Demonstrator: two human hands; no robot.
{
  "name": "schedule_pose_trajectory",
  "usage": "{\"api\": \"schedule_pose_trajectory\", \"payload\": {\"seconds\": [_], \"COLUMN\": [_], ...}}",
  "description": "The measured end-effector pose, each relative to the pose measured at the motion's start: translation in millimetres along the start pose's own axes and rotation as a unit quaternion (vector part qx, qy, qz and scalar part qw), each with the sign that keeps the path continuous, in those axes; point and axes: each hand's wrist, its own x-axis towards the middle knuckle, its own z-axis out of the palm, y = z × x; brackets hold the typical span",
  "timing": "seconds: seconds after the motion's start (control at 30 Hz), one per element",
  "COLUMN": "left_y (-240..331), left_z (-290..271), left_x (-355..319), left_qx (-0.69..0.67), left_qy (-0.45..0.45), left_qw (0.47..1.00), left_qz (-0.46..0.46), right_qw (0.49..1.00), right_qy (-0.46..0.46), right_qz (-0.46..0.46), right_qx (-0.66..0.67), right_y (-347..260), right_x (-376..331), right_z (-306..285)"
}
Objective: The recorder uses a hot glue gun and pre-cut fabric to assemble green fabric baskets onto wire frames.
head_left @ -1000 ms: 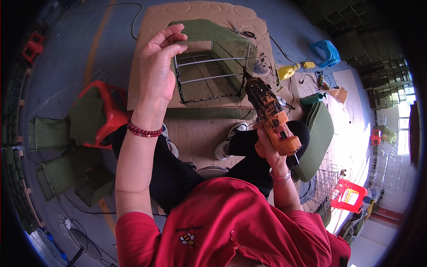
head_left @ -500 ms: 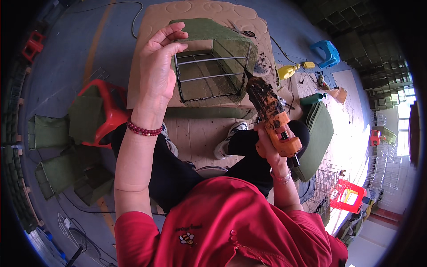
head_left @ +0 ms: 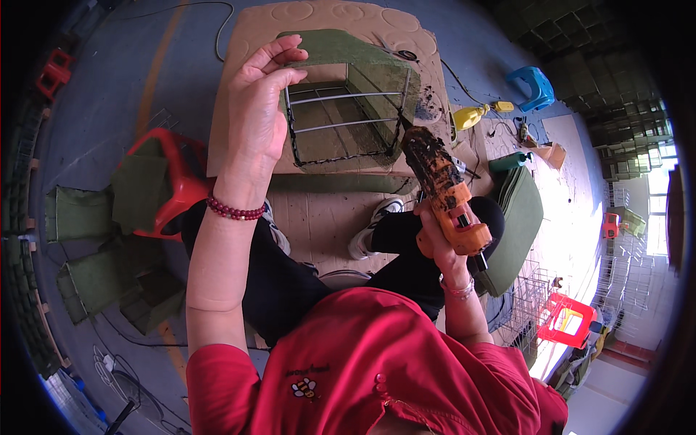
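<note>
My left hand (head_left: pixel 259 109) grips the near left corner of a wire frame basket (head_left: pixel 341 127) wrapped in green felt (head_left: pixel 370 61), holding felt against the wire. My right hand (head_left: pixel 442 235) holds an orange glue gun (head_left: pixel 444 190), dirty with dark residue. Its nozzle touches the basket's right front corner. The basket rests on a sheet of brown cardboard (head_left: pixel 326 210) on the floor.
A red plastic stool (head_left: pixel 177 188) with green felt on it stands at the left, with finished green felt boxes (head_left: pixel 94 275) beside it. A stack of green felt sheets (head_left: pixel 518 217) lies at the right. A yellow bottle (head_left: pixel 471 116), a blue stool (head_left: pixel 533 85) and a red stool (head_left: pixel 562 322) sit farther off.
The glue gun's nozzle has stayed at the basket's right corner with only a slight shift. My left hand keeps its grip on the felt and wire.
</note>
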Motion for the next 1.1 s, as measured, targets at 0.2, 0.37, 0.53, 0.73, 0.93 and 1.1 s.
{"api": "schedule_pose_trajectory", "payload": {"seconds": [0.2, 0.37, 0.53, 0.73, 0.93, 1.1], "left_y": [1, -1, 0, -1, -1, -2], "left_z": [1, 0, 1, 0, 0, 1], "left_x": [-1, 0, 0, 0, 0, 0], "left_qx": [0.006, 0.005, 0.009, 0.001, 0.007, 0.005], "left_qy": [0.001, -0.002, -0.001, -0.002, 0.000, -0.003], "left_qw": [1.000, 1.000, 1.000, 1.000, 1.000, 1.000], "left_qz": [0.006, 0.010, 0.009, 0.012, 0.014, 0.011], "right_qw": [1.000, 1.000, 1.000, 0.999, 1.000, 1.000], "right_qy": [0.006, 0.006, -0.002, 0.021, -0.001, 0.001], "right_qz": [-0.002, -0.004, 0.025, 0.024, 0.029, 0.022], "right_qx": [-0.001, -0.003, -0.014, 0.015, -0.002, 0.016], "right_y": [5, -3, 0, 2, 3, 5], "right_x": [-5, -2, -7, -13, -16, -15], "right_z": [1, -2, -2, -1, -4, 0]}}
